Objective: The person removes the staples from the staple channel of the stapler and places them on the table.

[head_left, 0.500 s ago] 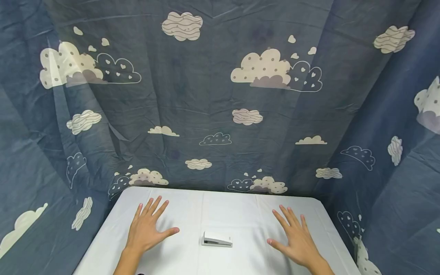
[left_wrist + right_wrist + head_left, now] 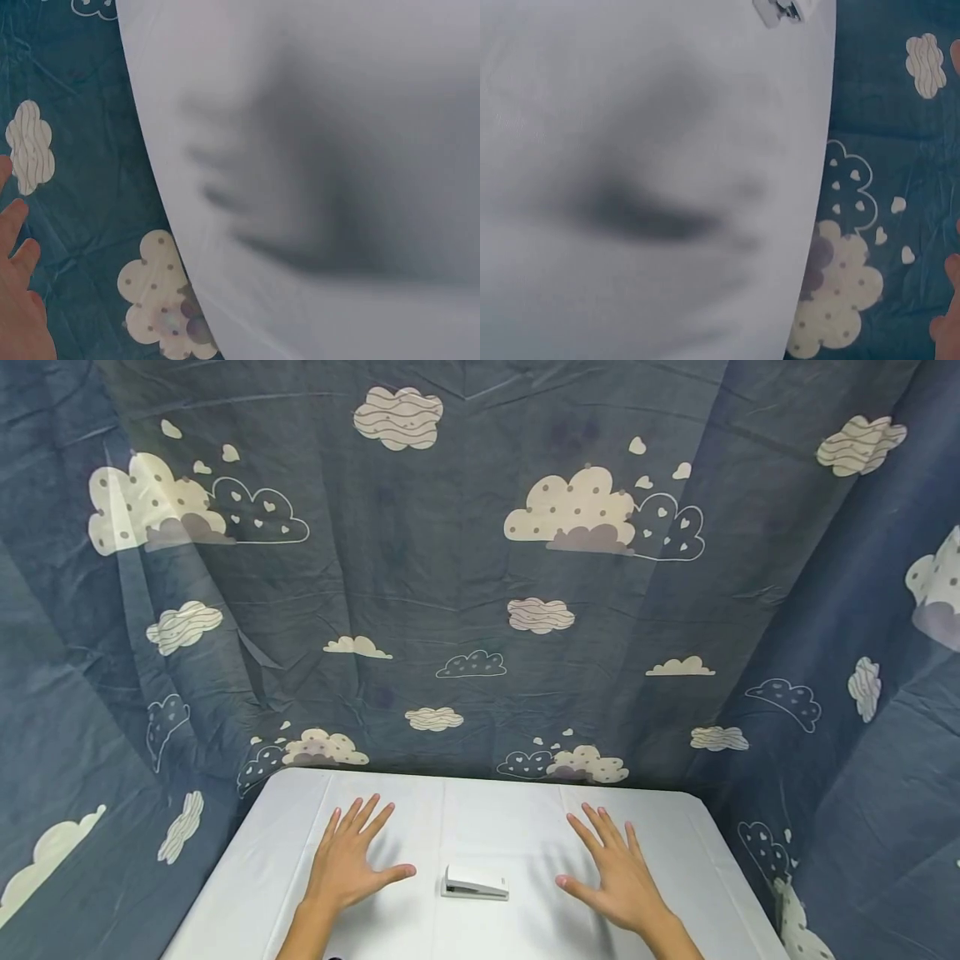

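Stapler (image 2: pixel 475 884), white, sits on its base at the middle of the near part of the white surface (image 2: pixel 487 822), its length running roughly from 9 to 3 o'clock in the head view. The deeper end points toward 9, and a dark gap shows between upper arm and base; whatever the inside holds is hidden.

The left hand (image 2: pixel 347 867) hovers at 9 o'clock from it, fingers straight and spread well apart, the thumb reaching toward the stapler without touching. The right hand (image 2: pixel 621 883) hovers at 3 o'clock in the same manner, its digits apart and its grasp bare.

Each hand casts a soft shadow (image 2: pixel 352 225) on the surface. In the right wrist view, part of the stapler shows near 1 o'clock, cut off by the frame. Beyond the surface, at 12 o'clock, hangs a blue-grey curtain (image 2: pixel 420 552) printed with pale clouds (image 2: pixel 397 418) and small hearts (image 2: pixel 637 446).
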Demonstrator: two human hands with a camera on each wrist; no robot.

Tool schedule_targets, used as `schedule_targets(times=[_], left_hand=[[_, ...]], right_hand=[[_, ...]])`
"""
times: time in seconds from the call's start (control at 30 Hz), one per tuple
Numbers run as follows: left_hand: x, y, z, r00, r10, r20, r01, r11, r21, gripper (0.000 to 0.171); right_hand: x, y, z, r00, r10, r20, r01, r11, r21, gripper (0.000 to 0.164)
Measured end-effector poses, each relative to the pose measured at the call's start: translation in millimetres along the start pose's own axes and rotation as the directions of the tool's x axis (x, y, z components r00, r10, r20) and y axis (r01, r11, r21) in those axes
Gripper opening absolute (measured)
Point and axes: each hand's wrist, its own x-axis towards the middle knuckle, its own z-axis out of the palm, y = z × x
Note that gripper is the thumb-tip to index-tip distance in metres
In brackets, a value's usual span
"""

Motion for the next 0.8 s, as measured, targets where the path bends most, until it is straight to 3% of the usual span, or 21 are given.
schedule_targets(times=[0.8], left_hand=[[-5.6, 19.6, 48.9, 0.998, -0.007, 0.062, 0.018, 0.984, -0.176, 0.111]], right_hand=[[21, -35, 42, 0.998, -0.055, 0.014, 0.054, 0.994, 0.090, 0.089]])
